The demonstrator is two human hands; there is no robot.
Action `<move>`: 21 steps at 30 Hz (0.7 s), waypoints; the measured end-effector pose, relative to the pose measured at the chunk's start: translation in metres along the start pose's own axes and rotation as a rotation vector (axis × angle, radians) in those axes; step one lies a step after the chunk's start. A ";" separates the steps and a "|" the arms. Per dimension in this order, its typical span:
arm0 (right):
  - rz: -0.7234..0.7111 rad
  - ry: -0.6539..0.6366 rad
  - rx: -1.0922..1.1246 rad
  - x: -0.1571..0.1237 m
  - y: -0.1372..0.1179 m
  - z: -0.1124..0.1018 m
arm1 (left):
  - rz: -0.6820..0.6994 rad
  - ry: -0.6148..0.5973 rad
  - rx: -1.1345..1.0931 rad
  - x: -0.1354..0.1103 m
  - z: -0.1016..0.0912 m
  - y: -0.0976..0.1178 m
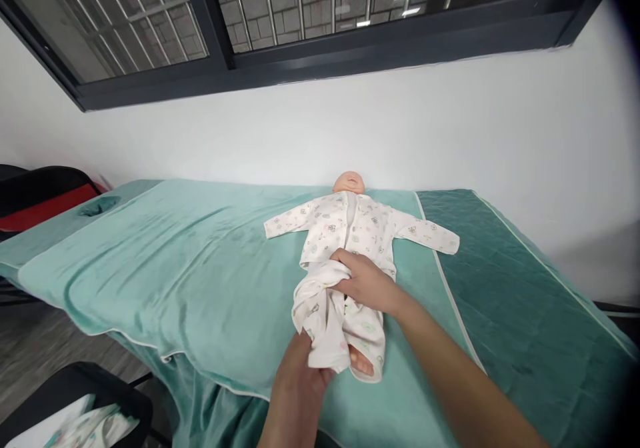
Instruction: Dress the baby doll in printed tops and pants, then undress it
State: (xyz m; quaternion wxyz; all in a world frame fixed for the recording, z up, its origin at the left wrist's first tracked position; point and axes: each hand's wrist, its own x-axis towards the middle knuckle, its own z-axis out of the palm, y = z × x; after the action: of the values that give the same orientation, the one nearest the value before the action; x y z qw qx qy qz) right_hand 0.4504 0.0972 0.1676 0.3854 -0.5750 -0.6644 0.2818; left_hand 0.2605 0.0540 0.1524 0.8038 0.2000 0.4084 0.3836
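A baby doll (350,181) lies on its back, arms spread, in a white printed baby jacket (370,225). Matching baby trousers (365,325) cover its legs, and a bare foot (361,361) shows at the right cuff. My right hand (367,278) pinches bunched trouser cloth near the waist, beneath the jacket's hem. Down at the other trouser leg, my left hand (303,365) is curled around the cuff. Its fingertips are partly hidden under the cloth, as is the foot on that side.
Green sheets (200,268) cover the bed, with a darker green pad (505,288) on the right. A white wall (450,121) and dark-framed window (400,41) stand behind. At lower left, a black chair (100,381) holds printed cloth (100,428). Red and black padding (50,205) lies far left.
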 end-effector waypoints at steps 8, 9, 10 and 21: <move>0.023 0.004 0.070 -0.001 -0.002 0.000 | 0.070 0.019 0.392 0.003 0.007 0.023; 0.028 -0.043 0.070 -0.002 -0.004 -0.002 | 0.093 0.035 0.446 0.005 0.002 0.024; 0.027 -0.100 0.064 -0.003 -0.006 -0.005 | 0.113 0.039 0.497 0.008 -0.005 0.026; -0.024 -0.269 -0.110 -0.007 -0.010 -0.014 | 0.229 0.006 0.825 0.031 -0.035 0.049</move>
State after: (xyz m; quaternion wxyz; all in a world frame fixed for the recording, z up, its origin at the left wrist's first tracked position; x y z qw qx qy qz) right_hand 0.4566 0.0873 0.1816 0.2638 -0.5444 -0.7314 0.3149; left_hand 0.2213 0.1095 0.1469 0.6074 0.5477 0.5051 0.2754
